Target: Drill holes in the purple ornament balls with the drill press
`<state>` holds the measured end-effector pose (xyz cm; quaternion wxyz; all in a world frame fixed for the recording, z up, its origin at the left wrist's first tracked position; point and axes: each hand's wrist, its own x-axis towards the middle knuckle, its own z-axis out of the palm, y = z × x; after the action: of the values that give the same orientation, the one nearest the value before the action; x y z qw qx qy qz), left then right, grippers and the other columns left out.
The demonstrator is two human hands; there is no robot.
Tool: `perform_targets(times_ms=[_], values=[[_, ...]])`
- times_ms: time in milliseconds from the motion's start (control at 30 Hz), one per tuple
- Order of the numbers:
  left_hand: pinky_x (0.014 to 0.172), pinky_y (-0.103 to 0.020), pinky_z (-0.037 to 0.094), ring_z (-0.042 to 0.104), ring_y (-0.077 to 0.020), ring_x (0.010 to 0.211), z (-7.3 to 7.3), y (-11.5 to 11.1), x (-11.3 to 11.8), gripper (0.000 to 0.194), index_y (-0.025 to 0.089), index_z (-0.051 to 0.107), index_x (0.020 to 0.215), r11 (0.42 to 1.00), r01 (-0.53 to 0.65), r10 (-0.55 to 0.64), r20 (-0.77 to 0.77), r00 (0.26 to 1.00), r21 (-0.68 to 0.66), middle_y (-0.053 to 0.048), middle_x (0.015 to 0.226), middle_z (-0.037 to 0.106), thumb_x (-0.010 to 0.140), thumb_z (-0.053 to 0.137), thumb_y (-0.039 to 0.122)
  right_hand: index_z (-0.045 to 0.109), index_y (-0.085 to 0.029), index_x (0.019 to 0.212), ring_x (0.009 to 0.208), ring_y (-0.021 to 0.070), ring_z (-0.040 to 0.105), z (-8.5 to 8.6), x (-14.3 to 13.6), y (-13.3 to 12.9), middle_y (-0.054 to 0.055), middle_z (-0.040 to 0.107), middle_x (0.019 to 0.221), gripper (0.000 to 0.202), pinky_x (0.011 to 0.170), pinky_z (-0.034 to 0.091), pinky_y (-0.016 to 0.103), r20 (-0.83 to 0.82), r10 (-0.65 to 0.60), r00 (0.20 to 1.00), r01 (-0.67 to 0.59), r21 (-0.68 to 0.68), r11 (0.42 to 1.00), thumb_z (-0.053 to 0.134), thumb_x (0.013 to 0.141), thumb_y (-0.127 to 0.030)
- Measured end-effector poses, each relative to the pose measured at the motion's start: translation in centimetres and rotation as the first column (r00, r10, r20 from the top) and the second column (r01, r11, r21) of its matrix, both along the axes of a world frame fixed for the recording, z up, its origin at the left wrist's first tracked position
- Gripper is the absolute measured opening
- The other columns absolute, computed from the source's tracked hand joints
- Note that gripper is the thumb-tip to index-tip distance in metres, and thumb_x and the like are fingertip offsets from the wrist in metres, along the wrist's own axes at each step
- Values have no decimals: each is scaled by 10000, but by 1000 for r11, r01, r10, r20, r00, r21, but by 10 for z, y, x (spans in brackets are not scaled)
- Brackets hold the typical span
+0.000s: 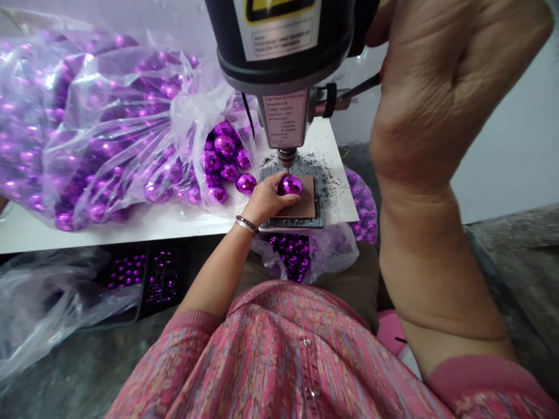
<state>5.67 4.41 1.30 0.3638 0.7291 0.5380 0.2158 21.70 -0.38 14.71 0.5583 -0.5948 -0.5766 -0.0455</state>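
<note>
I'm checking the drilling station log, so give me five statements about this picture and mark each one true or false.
1. The left hand holds a purple ball on the brown pad under the drill bit. True.
2. The right hand rests flat on the white table. False: it is raised beside the drill press head, at the lever.
3. The clear plastic bag on the table holds green balls. False: they are shiny purple.
4. Dark shavings lie around the metal base plate. True.
5. The left wrist is bare. False: it wears a bracelet.
</note>
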Motion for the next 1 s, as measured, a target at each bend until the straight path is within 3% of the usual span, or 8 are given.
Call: perform_targets(times_ms=[100, 200, 333, 533, 1000], values=[[934, -290, 513, 671, -192, 988, -2, -1, 0, 688, 129, 618, 1346, 1000, 14, -14, 8, 1000, -5, -63, 1148, 742, 694, 814, 233, 633, -42, 981, 817, -35, 492, -3, 2, -2, 21, 474, 820, 569, 863, 385, 142, -13, 65, 998, -64, 79, 995, 204, 997, -415], [915, -273, 512, 673, -185, 974, -6, -3, -2, 694, 112, 611, 1355, 1000, 2, -2, 33, 999, 2, -71, 1146, 744, 704, 812, 244, 635, -18, 1062, 808, -39, 481, -7, 1, -6, 18, 477, 811, 472, 870, 389, 129, -1, 66, 998, -65, 97, 993, 237, 994, -263], [924, -269, 501, 670, -182, 987, -12, -4, -3, 671, 108, 620, 1336, 1000, 11, -12, 49, 999, 21, -74, 1156, 741, 709, 806, 254, 636, -22, 946, 780, -68, 485, -15, -1, -12, -7, 519, 795, 438, 822, 392, 105, 29, -12, 1000, 9, 102, 995, 269, 995, -258], [932, -283, 500, 672, -196, 1024, -17, -4, -2, 632, 152, 628, 1315, 998, 8, -9, 13, 1000, 60, -49, 1162, 738, 719, 794, 278, 652, -31, 976, 913, -17, 609, -37, 1, -16, 14, 639, 928, 412, 883, 480, 131, 113, 31, 993, -60, 264, 963, 322, 1000, -275], [848, -256, 487, 662, -182, 939, -23, -4, -3, 526, 164, 652, 1239, 993, 37, -38, 11, 999, 109, -21, 1054, 740, 746, 770, 306, 656, -131, 1003, 914, -20, 591, -62, 5, -20, -17, 627, 977, 278, 843, 456, 128, 145, 35, 989, -75, 282, 956, 391, 978, -209]])
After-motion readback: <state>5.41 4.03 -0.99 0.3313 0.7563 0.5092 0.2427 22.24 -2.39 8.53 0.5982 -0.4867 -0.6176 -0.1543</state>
